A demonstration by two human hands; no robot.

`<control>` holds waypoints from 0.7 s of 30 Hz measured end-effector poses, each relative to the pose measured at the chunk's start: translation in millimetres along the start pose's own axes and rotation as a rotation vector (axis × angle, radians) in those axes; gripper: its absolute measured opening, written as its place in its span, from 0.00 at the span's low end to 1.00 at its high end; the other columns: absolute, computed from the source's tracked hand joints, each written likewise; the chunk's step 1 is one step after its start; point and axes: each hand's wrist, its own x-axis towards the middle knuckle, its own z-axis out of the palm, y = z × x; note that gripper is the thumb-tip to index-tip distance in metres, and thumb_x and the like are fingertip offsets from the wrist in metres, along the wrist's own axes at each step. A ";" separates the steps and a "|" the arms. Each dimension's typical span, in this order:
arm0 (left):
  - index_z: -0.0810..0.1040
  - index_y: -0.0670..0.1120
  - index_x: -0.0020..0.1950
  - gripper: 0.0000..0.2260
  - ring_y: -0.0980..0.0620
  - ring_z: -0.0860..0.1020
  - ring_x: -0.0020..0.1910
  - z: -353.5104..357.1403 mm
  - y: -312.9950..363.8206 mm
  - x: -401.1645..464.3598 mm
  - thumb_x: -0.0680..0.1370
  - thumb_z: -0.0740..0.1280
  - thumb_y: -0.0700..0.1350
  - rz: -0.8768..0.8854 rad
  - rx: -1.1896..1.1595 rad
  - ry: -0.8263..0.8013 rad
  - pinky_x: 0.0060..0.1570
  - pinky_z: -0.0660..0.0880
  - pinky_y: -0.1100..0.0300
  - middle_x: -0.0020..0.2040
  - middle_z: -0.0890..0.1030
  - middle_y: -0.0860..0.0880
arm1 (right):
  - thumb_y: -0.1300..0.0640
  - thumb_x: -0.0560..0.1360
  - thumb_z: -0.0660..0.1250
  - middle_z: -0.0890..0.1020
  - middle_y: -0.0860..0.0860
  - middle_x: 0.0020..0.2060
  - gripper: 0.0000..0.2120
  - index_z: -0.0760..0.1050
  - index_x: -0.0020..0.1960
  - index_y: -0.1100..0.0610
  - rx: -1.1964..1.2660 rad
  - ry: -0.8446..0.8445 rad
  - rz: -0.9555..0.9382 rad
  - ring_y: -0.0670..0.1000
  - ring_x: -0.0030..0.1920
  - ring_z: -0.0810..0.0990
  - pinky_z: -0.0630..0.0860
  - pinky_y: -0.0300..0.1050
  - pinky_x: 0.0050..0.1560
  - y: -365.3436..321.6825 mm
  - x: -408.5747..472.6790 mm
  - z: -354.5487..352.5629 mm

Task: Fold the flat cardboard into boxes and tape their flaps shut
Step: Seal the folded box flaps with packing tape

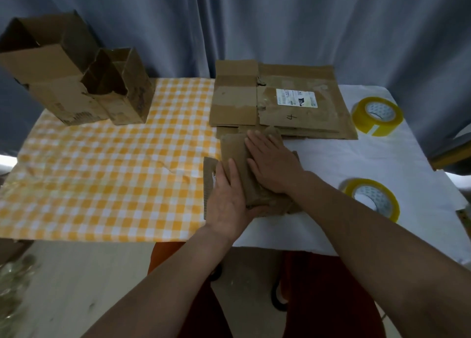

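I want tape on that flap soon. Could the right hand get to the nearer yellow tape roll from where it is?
Probably yes. The right hand lies flat on the small folded brown cardboard piece; the nearer yellow tape roll sits on bare white cloth to its right, with nothing between.

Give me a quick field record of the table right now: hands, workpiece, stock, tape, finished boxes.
left hand: left hand flat on the near left part of the small cardboard piece, fingers straight
right hand: right hand flat on top of the same piece, pressing down
workpiece: still flattened, untaped
flat stock: stack of flat cardboard just behind it, top sheet bears a label
tape: two tape rolls on the white cloth, right side, untouched
opened boxes: two upright boxes, tops open, far left on the checked cloth
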 end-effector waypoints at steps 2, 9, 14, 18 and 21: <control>0.34 0.44 0.77 0.58 0.43 0.59 0.75 1.9 0.3 0.1 0.65 0.69 0.70 0.000 0.018 0.000 0.67 0.67 0.58 0.77 0.43 0.41 | 0.48 0.82 0.43 0.48 0.55 0.77 0.27 0.45 0.77 0.60 0.029 0.023 0.025 0.51 0.77 0.45 0.39 0.47 0.75 1.3 6.9 1.9; 0.33 0.42 0.76 0.59 0.44 0.61 0.73 2.6 0.6 -3.1 0.65 0.67 0.71 -0.008 0.047 0.010 0.67 0.68 0.56 0.77 0.43 0.42 | 0.52 0.82 0.50 0.74 0.56 0.59 0.16 0.69 0.63 0.57 0.200 0.131 0.062 0.55 0.59 0.70 0.65 0.50 0.60 17.9 36.2 -3.8; 0.33 0.42 0.76 0.60 0.46 0.60 0.74 1.5 0.8 -3.9 0.65 0.68 0.71 -0.011 0.035 0.005 0.70 0.66 0.55 0.78 0.42 0.46 | 0.47 0.82 0.47 0.79 0.56 0.50 0.20 0.74 0.59 0.53 0.191 0.115 0.139 0.55 0.48 0.76 0.66 0.48 0.46 32.6 41.8 -8.9; 0.34 0.42 0.77 0.61 0.47 0.56 0.76 1.2 -2.6 -5.1 0.64 0.68 0.72 0.014 0.043 -0.001 0.71 0.63 0.56 0.78 0.42 0.46 | 0.47 0.83 0.44 0.79 0.56 0.49 0.19 0.64 0.70 0.44 -0.005 -0.031 0.111 0.57 0.49 0.78 0.70 0.49 0.46 35.1 47.4 -15.6; 0.34 0.40 0.76 0.62 0.48 0.55 0.77 1.1 -4.8 -2.2 0.63 0.67 0.73 0.023 0.064 -0.008 0.72 0.63 0.58 0.78 0.41 0.45 | 0.47 0.82 0.46 0.79 0.55 0.54 0.19 0.71 0.64 0.49 0.011 0.065 0.072 0.56 0.54 0.76 0.68 0.53 0.57 18.4 50.6 -12.2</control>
